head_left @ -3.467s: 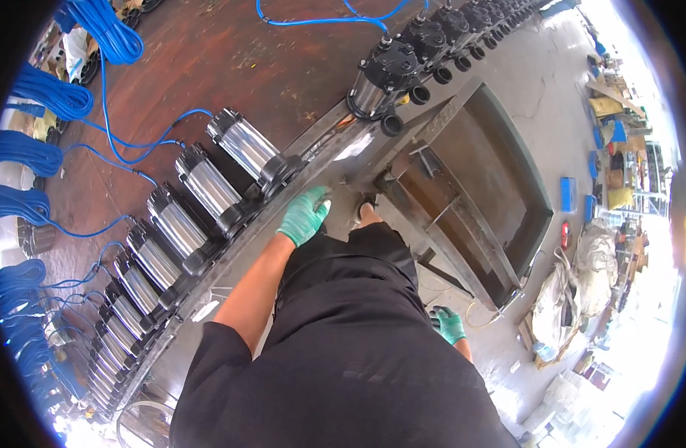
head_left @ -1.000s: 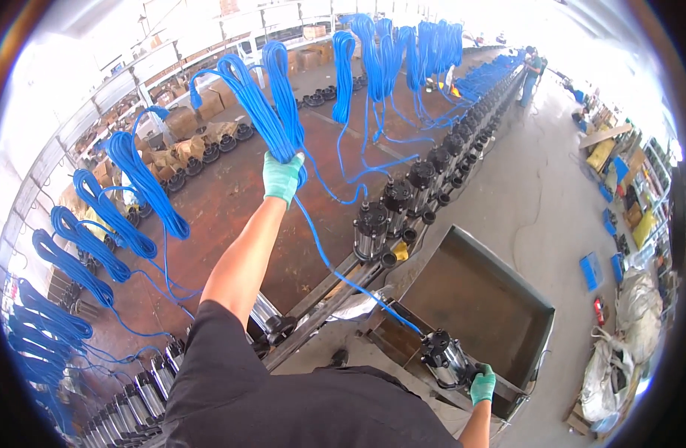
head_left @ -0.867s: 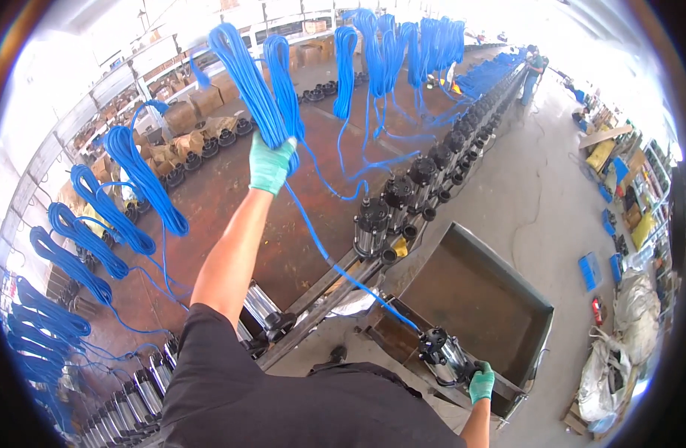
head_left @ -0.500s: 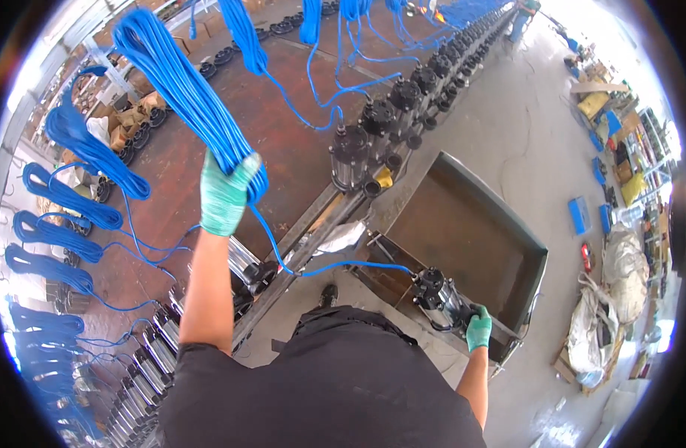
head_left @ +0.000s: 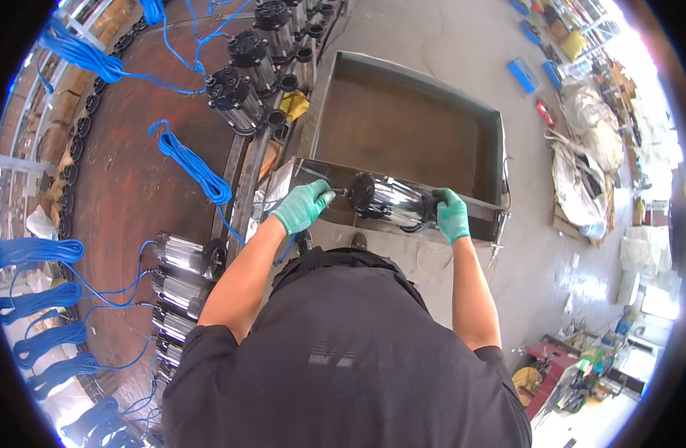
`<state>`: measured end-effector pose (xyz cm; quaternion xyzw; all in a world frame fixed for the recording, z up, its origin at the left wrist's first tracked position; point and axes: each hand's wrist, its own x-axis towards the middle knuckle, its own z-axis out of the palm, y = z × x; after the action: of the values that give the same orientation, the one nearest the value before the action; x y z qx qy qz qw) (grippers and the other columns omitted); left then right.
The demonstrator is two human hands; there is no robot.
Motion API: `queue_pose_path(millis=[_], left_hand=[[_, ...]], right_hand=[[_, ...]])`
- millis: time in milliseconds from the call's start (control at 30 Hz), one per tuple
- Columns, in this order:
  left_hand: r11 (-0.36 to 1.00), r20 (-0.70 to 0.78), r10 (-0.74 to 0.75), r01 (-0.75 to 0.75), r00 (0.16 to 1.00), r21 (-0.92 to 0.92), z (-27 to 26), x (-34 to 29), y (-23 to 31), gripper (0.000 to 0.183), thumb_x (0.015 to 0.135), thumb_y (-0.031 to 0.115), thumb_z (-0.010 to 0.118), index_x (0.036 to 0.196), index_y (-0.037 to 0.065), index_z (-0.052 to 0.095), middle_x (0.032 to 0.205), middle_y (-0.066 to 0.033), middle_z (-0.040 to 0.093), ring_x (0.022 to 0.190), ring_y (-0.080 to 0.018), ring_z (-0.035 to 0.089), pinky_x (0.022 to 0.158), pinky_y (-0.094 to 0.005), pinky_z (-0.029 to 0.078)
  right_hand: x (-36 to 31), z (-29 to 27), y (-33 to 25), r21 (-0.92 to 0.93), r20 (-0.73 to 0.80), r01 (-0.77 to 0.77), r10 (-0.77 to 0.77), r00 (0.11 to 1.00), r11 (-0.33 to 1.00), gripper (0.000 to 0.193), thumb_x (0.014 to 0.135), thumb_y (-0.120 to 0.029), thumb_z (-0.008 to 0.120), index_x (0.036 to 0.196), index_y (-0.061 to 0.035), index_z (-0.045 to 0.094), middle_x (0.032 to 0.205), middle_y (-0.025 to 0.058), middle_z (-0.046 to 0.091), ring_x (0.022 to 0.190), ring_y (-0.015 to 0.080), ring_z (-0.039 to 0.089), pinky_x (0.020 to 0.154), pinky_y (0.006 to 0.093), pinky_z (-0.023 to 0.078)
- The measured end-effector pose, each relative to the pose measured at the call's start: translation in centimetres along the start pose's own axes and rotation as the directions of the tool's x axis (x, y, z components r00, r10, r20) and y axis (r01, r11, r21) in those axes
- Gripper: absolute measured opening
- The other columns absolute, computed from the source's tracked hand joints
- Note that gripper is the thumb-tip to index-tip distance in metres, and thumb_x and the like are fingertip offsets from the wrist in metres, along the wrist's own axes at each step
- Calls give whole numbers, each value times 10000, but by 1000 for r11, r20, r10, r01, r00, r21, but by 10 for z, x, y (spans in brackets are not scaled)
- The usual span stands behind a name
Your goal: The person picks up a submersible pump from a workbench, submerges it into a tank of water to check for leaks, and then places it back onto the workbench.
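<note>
In front of me a shiny steel submersible pump [head_left: 394,200] with a black top lies on its side along the near edge of a metal tank. My right hand [head_left: 453,215], in a green glove, is closed around the black fitting at its right end. By the pump's black top my left hand [head_left: 304,206], gloved alike, pinches the cable close to where it enters the pump. A tied coil of blue cable [head_left: 197,170] rests on the table to the left, its free length running down toward my left hand.
Shallow water or a brown bottom shows in the rectangular tank [head_left: 500,142]. Upright pumps [head_left: 238,101] line the table's edge at the far left; more pumps [head_left: 180,290] lie at the near left. Blue coils [head_left: 41,299] sit along the rusty-brown table [head_left: 126,172]. White sacks [head_left: 582,175] stand right.
My left hand has let go of the blue cable coil, now on the table, and moved right to the pump's cable end. The view has turned; the pump lies more level, still in my right hand.
</note>
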<state>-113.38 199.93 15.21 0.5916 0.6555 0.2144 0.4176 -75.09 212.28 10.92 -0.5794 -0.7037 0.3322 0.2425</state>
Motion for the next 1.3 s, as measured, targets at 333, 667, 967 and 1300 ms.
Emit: queue_pose_path(millis=[333, 667, 967, 1300], left_hand=[[947, -79, -130, 147, 988, 284, 55, 37, -36, 330, 1004, 378, 527, 1069, 79, 651, 1015, -236, 691, 984, -446, 641, 857, -538, 511], [955, -252, 226, -163, 941, 247, 74, 26, -29, 353, 919, 247, 633, 1194, 26, 647, 1138, -208, 652, 1085, -395, 610, 944, -471, 500], [998, -284, -21, 5, 958, -57, 108, 33, -10, 535, 871, 275, 799, 1242, -37, 574, 1070, -175, 708, 970, -258, 676, 891, -360, 522], [984, -360, -137, 85, 923, -155, 134, 34, -3, 663, 748, 142, 901, 1198, -9, 439, 1086, -120, 619, 949, -211, 597, 901, -328, 493]], right_hand=[[-14, -6, -63, -469, 2, 39, -43, 999, 882, 156, 904, -114, 597, 1022, -101, 698, 1157, 107, 646, 954, 379, 671, 841, 462, 536], [-22, -14, -86, -447, 6, -65, 76, 997, 892, 308, 859, -210, 632, 1149, -114, 673, 1211, 160, 626, 1080, 384, 636, 912, 466, 526], [-104, -66, 66, 17, -423, -460, 423, 801, 888, 480, 914, -333, 708, 1264, -28, 583, 1063, 193, 711, 989, 332, 691, 889, 417, 534], [-99, -109, 225, 159, -458, -754, 724, 516, 638, 555, 868, -454, 722, 1235, -84, 530, 1033, 239, 717, 955, 439, 693, 839, 496, 540]])
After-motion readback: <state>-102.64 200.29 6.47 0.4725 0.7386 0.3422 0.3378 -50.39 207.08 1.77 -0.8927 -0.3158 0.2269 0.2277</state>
